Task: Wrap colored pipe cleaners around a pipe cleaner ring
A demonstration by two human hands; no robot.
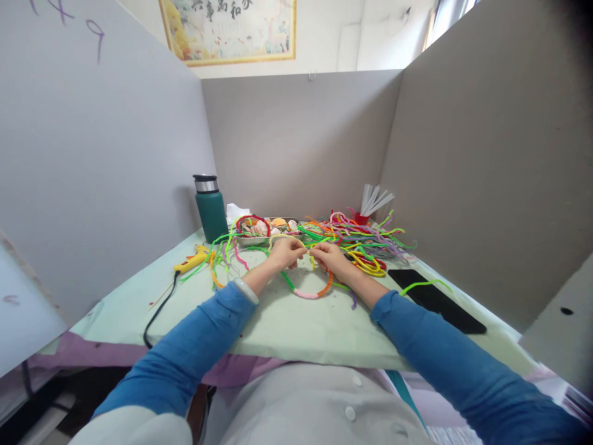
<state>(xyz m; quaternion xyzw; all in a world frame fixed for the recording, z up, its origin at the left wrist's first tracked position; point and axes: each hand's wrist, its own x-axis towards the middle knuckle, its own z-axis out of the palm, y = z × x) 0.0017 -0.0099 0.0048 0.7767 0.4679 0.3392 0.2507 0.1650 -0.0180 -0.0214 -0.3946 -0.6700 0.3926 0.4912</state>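
A ring of fuzzy stems, with green, pink and orange sections, hangs or rests just below my hands over the table. My left hand is closed in a pinch at the ring's upper left, where a pale yellow stem shows. Close beside it, my right hand pinches at the upper right, its fingertips nearly meeting the left ones. The fingers hide the ends between them. Behind my hands sits a metal tray of shells and small pieces, with a red ring leaning on it.
A green bottle and a yellow glue gun with a black cord are on the left. Piled colourful stems, a red cup of white sticks and a black flat object lie right. Grey partitions enclose the table.
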